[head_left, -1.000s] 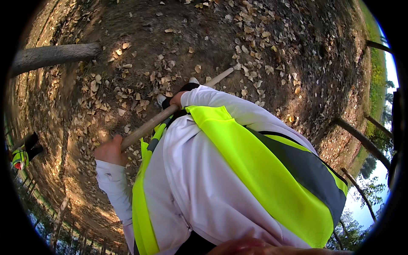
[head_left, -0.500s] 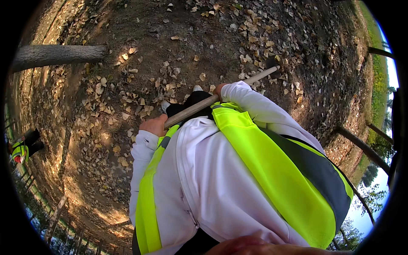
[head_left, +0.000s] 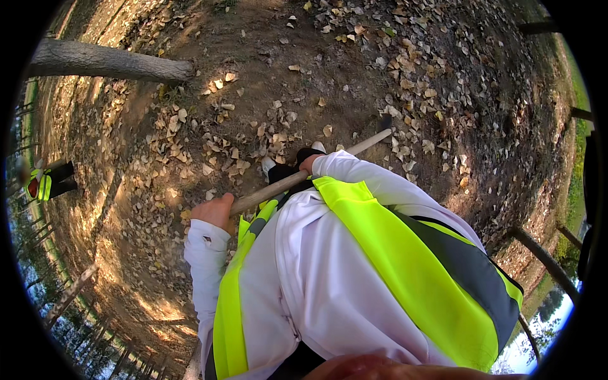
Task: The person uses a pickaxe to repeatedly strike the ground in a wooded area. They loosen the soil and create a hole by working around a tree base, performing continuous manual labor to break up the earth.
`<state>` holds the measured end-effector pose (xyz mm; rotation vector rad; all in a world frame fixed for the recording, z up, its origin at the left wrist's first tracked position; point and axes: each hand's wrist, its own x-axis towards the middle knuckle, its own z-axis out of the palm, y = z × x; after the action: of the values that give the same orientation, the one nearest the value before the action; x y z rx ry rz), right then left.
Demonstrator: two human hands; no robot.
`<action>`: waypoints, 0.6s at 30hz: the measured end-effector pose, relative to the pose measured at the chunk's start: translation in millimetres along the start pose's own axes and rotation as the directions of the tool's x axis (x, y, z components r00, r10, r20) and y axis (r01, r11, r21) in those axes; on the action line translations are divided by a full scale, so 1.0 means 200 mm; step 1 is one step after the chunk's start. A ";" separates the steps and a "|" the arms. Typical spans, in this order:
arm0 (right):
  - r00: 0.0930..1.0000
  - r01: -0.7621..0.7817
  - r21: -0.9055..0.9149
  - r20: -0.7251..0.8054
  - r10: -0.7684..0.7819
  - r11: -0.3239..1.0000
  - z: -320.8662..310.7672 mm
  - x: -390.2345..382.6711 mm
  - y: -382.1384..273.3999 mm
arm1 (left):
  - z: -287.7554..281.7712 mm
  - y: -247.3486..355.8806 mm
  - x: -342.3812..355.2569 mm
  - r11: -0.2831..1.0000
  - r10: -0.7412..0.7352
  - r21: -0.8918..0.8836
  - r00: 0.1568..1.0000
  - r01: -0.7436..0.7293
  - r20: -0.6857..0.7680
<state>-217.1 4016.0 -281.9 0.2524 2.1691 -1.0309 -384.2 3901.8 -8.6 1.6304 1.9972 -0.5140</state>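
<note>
A long, pale wooden tool handle point(head_left: 273, 189) runs slantwise across my front, from lower left to upper right. Close to its far right end a small dark head point(head_left: 387, 121) shows against the soil, too unclear to name its kind. My left hand point(head_left: 214, 210) is closed round the handle's near left end. Farther up, by my dark-trousered legs, my right hand point(head_left: 308, 163) grips its middle, partly covered by my white sleeve point(head_left: 361, 174). Under the handle, the tips of my light shoes point(head_left: 268, 166) show on the ground.
Dry leaves point(head_left: 180, 136) lie scattered over brown soil. A thick tree trunk point(head_left: 107, 61) rises at upper left, and thinner trunks point(head_left: 544, 259) stand at the right. Far off to the left is another person in a yellow vest point(head_left: 43, 187).
The handle and both hands have shifted leftward and down in the picture, my left hand farther out from the vest. The ground and trees have shifted too as the view moved.
</note>
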 end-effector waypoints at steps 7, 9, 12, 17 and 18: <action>0.991 -0.132 0.076 -0.017 0.134 0.988 -0.07 -0.11 -0.02 | 0.04 0.02 0.09 0.999 0.027 -0.036 0.999 -0.028 -0.029; 0.992 -0.124 0.072 -0.002 0.124 0.990 -0.06 -0.13 0.00 | 0.07 0.03 0.08 0.999 -0.024 -0.021 1.000 0.024 0.005; 0.991 -0.131 0.055 0.027 0.130 0.990 -0.02 -0.14 0.04 | 0.16 0.02 0.08 0.991 0.004 -0.130 1.000 -0.001 0.019; 0.966 -0.227 0.006 0.128 0.224 0.974 0.04 -0.29 0.21 | 0.27 0.10 0.24 0.983 0.081 -0.181 0.965 -0.036 0.250; 0.961 -0.236 -0.003 0.149 0.233 0.972 0.05 -0.32 0.24 | 0.30 0.10 0.25 0.979 0.099 -0.195 0.969 -0.054 0.227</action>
<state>-143.7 4048.1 -272.0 0.4159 1.9443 -0.9017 -363.1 3911.0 -86.3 1.4532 1.7453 -0.4526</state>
